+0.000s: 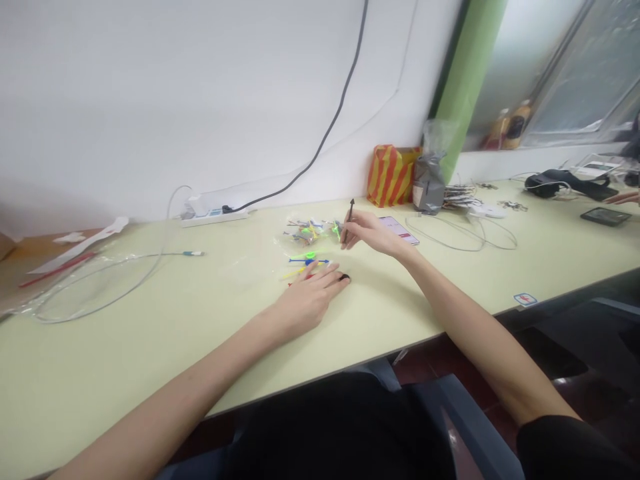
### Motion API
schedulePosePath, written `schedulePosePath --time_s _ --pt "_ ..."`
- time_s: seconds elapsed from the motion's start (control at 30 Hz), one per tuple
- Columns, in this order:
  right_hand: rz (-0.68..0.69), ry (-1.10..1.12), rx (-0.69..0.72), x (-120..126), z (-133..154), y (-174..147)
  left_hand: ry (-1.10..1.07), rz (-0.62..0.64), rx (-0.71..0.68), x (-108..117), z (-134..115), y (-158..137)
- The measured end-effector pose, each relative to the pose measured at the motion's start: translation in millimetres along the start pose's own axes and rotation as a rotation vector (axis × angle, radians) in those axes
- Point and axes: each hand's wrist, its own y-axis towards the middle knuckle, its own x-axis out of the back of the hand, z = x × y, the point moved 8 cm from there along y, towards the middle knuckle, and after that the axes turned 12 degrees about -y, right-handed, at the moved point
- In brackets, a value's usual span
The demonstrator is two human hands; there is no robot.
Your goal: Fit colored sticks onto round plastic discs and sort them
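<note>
My right hand (367,230) pinches a black plastic arrow (351,212) upright above the table, its pointed tip up. My left hand (315,293) lies on the tabletop with its fingers stretched out. Its fingertips touch or nearly touch a small black round piece (344,277). A blue plastic arrow (317,261) and a green arrow piece (310,255) lie just beyond those fingers. Partly hidden under my left hand are a yellow arrow (291,274) and a red one. Behind them sits a loose pile of coloured arrows (307,231), partly blocked by my right hand.
A phone (399,230) lies right of the pile. Farther back stand a striped bag (393,175) and a grey bag (429,183). A power strip (215,217) sits against the wall, and a white cable (135,293) loops at left. Another person's hand (623,198) shows at far right.
</note>
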Motion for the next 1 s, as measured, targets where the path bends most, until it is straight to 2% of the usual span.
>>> schedulePosePath --time_s 0.07,0.27,0.43,0.6,0.8,1.0 --pt "0.038 0.037 -0.017 -3 1 -2 -0.006 0.003 -0.006 0 0 0" --pt "0.068 -0.007 0.056 -6 8 -4 -0.002 0.028 -0.016 1 -1 -1" --pt "0.130 -0.125 -0.003 -7 0 -4 -0.008 0.042 -0.020 1 -1 -2" --pt "0.353 -0.150 -0.015 -16 -5 -11 -0.009 0.020 -0.037 3 -3 -2" --pt "0.463 -0.057 0.031 -15 -12 -16 -0.034 0.014 -0.030 6 -4 -1" --pt "0.737 -0.034 0.056 -41 -16 -25 -0.023 0.000 0.003 3 -2 -2"
